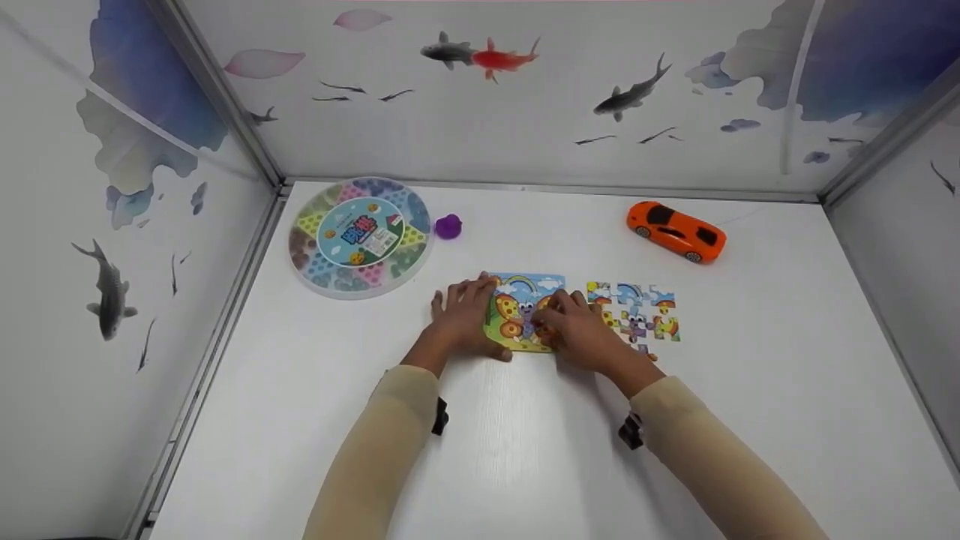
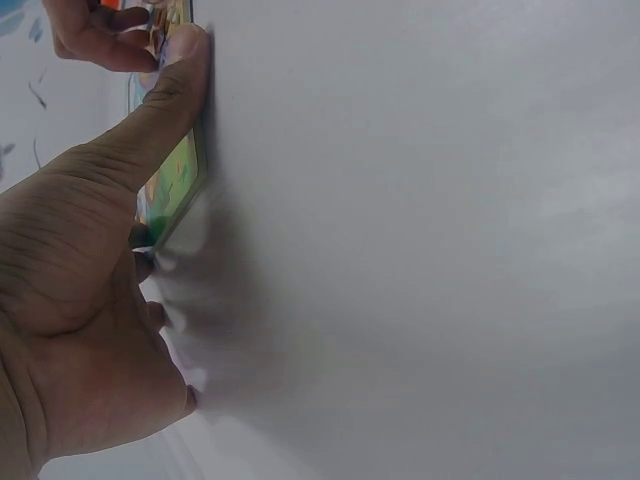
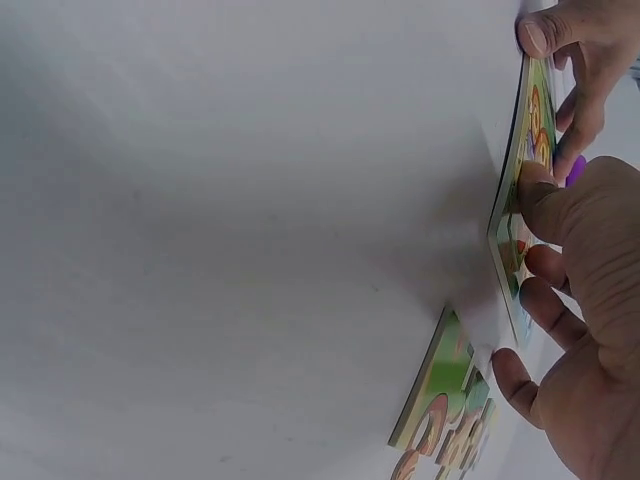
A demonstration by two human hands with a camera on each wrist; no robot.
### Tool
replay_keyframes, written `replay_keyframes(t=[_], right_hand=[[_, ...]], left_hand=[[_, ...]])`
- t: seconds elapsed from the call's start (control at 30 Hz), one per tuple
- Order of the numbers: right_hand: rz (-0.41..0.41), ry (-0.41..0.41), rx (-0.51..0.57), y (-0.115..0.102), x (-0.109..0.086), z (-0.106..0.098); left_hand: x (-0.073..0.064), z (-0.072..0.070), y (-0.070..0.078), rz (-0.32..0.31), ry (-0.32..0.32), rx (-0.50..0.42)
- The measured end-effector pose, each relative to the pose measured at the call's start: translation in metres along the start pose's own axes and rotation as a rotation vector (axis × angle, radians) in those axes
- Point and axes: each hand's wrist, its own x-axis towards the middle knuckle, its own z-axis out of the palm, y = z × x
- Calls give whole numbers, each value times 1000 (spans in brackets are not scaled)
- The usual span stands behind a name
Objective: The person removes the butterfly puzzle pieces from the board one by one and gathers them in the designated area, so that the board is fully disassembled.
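A small picture puzzle board, showing a butterfly and a rainbow, lies on the table between both hands. My left hand holds its left side, the fingers at the upper left and the thumb along the near edge. In the left wrist view, the thumb lies over that edge. Over the board's right part, my right hand has its thumb and fingertips bent down to the picture, pinching what looks like a puzzle piece, mostly hidden by the fingers. Loose puzzle pieces lie in rough rows just right of this hand.
A round, clear-lidded case of coloured pieces stands at the back left. Beside it sits a small purple toy. An orange toy car is at the back right. Printed panels border the white table.
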Motion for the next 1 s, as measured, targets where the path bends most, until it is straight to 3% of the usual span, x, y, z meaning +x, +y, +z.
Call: replay_keyframes(t=[0.17,0.3,0.57,1.0], right_hand=[[31,-20,38,0,1,0],[38,-22,45,-1,1,0],[20,-18,10,-3,2,-1],[-18,4,56,-5,-3,-2]], left_hand=[[7,3,-2,-20,-21,0],[0,0,4,-16,-5,23],[-4,-4,6,-13,0,22],[-3,-1,4,-9,13,28]])
